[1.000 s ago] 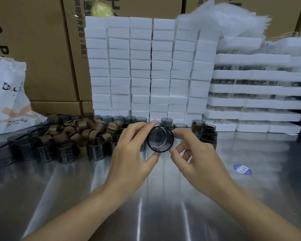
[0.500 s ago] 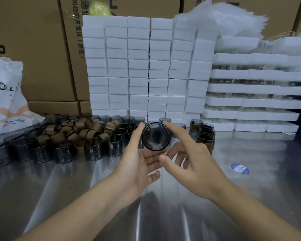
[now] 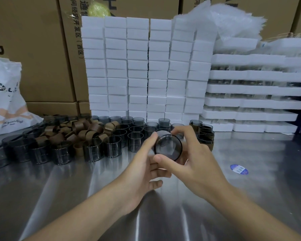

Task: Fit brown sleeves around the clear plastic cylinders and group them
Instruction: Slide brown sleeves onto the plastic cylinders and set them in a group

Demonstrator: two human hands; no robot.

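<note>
the left hand [image 3: 142, 169] and the right hand [image 3: 196, 164] both curl round one clear tube [image 3: 168, 147], held above the table [image 3: 76, 188]. it looks light, hard and slippery; best held by its sides. brown sleeves [image 3: 87, 129] lie farther back.

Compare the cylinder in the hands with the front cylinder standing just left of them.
The held cylinder is off the table, turned on its side with a round end facing the camera; the standing cylinder sits upright on the table. The left hand and right hand hold the first; no hand touches the second. Both are smoky clear plastic.
</note>
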